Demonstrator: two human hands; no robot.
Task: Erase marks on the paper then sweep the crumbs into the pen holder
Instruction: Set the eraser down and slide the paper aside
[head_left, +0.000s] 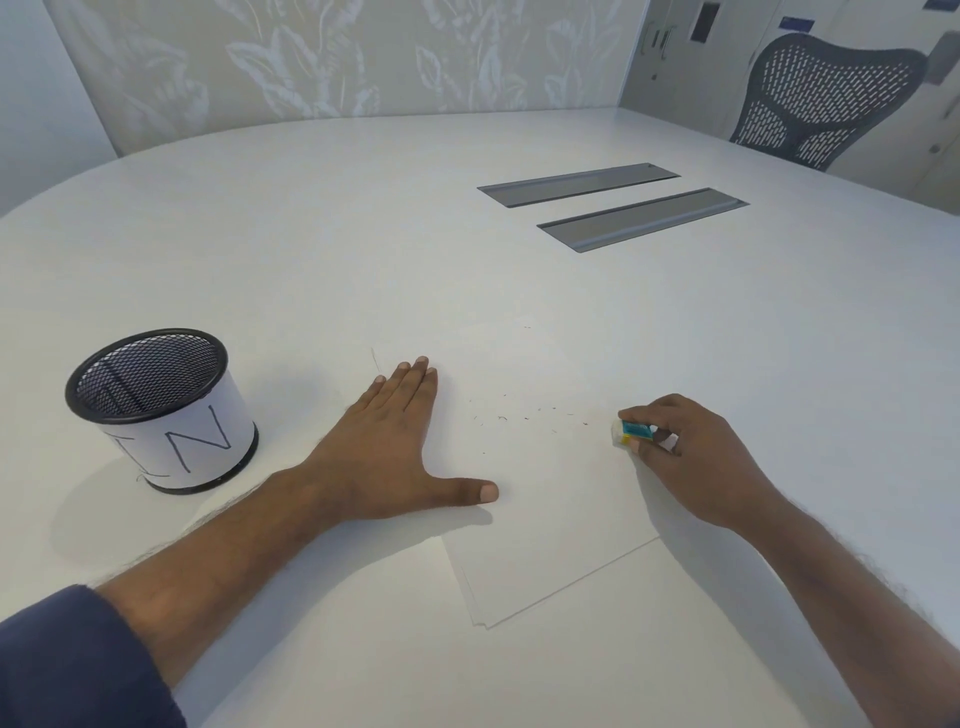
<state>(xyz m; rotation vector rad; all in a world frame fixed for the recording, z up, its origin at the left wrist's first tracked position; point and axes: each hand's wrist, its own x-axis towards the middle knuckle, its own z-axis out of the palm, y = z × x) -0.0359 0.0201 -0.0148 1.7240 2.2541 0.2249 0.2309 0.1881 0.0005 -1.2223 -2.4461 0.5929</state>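
A white sheet of paper (550, 530) lies on the white table in front of me. My left hand (395, 447) rests flat on the paper's left part, fingers together and thumb spread. My right hand (696, 457) holds a small white eraser (631, 431) with a teal and yellow sleeve, its tip touching the paper's right side. Small dark eraser crumbs (519, 415) are scattered on the paper between my hands. A black mesh pen holder (161, 410) with a white band marked "IN" stands upright to the left, apart from the paper.
Two grey cable-slot covers (613, 205) are set into the table (311, 234) further back. A dark mesh office chair (826, 98) stands at the far right edge. A patterned wall runs behind the table.
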